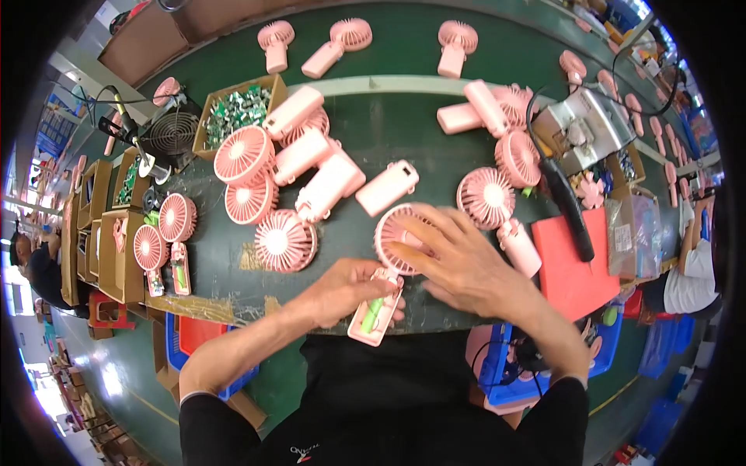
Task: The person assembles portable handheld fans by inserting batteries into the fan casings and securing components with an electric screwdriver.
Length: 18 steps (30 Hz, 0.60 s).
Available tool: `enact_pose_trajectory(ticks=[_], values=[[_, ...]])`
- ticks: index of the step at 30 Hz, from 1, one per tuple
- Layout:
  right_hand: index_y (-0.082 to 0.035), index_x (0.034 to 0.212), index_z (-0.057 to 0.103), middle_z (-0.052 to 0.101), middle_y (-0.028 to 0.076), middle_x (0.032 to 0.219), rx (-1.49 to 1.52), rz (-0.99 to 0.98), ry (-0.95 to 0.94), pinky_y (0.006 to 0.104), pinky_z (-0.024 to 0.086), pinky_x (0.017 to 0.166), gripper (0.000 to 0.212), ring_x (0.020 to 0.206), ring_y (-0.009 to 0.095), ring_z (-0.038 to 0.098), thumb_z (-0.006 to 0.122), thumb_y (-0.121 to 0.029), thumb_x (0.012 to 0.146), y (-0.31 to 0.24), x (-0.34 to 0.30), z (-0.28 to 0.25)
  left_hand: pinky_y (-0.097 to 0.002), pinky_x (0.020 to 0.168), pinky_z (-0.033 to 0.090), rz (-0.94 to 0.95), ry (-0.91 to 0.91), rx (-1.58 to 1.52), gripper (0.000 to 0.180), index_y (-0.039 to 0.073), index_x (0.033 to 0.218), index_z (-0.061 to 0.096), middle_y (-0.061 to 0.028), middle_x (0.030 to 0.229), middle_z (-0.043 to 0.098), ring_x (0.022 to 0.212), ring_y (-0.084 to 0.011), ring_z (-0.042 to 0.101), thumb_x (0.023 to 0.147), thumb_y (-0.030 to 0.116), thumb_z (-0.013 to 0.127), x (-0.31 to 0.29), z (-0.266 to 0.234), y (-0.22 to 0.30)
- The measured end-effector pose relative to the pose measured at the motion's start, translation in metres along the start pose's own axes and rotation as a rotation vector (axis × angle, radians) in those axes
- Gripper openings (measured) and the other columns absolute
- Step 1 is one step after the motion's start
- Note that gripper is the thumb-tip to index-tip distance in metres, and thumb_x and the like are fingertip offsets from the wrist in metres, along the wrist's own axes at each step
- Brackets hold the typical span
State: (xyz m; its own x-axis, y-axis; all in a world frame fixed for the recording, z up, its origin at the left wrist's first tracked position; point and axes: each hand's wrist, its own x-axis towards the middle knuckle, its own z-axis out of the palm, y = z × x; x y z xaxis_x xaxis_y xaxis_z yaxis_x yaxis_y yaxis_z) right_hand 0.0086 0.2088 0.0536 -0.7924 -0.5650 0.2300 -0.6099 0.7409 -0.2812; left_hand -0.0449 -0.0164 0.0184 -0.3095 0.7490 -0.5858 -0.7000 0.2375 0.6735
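A pink handheld fan (385, 245) lies between my hands at the near edge of the workbench. My left hand (350, 291) pinches its handle just below the round head. The handle's cover is off, baring a green battery cell (371, 317) and thin wires. My right hand (466, 264) lies over the fan's grille with its fingers stretched out and slightly blurred; part of the head is hidden under it. Just beyond the fan rests a loose pink handle cover (388, 188). To the left lies another fan head (286, 241), and to the right one more (486, 197).
Piled fans and handle shells (303, 155) lie at centre left. A carton of green circuit boards (241, 113) stands behind them. At right are a black electric screwdriver (571, 213), a red sheet (571, 279) and a metal fixture (583, 128). Blue crates (497, 373) sit below the bench.
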Motion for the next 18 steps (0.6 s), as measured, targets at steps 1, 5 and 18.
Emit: enact_pose_trajectory(ticks=[1, 5, 18], values=[[-0.007, 0.126, 0.056, 0.048, 0.013, 0.133, 0.086, 0.073, 0.032, 0.0466, 0.038, 0.104, 0.063, 0.128, 0.034, 0.042, 0.076, -0.009, 0.067, 0.000, -0.008, 0.000, -0.0345, 0.076, 0.058, 0.007, 0.024, -0.027, 0.027, -0.006, 0.112, 0.057, -0.0172, 0.096, 0.068, 0.085, -0.0270, 0.071, 0.095, 0.015, 0.059, 0.000, -0.003, -0.005], [-0.005, 0.120, 0.060, 0.061, 0.014, 0.115, 0.250, 0.322, 0.247, 0.0396, 0.049, 0.093, 0.050, 0.109, 0.032, 0.058, 0.077, -0.008, 0.073, 0.012, -0.027, 0.004, -0.0352, 0.075, 0.058, 0.033, 0.078, -0.067, 0.024, -0.007, 0.105, 0.059, -0.0186, 0.094, 0.069, 0.083, -0.0271, 0.071, 0.095, 0.015, 0.059, -0.012, -0.002, -0.015], [0.002, 0.094, 0.055, 0.053, 0.015, 0.097, -0.079, -0.010, -0.092, 0.0398, 0.050, 0.079, 0.024, 0.094, 0.030, 0.056, 0.064, -0.001, 0.071, 0.068, 0.078, 0.039, -0.0386, 0.078, 0.059, -0.055, 0.078, -0.155, 0.023, -0.009, 0.107, 0.059, -0.0235, 0.098, 0.068, 0.087, -0.0308, 0.071, 0.093, 0.009, 0.057, -0.033, -0.007, -0.026]])
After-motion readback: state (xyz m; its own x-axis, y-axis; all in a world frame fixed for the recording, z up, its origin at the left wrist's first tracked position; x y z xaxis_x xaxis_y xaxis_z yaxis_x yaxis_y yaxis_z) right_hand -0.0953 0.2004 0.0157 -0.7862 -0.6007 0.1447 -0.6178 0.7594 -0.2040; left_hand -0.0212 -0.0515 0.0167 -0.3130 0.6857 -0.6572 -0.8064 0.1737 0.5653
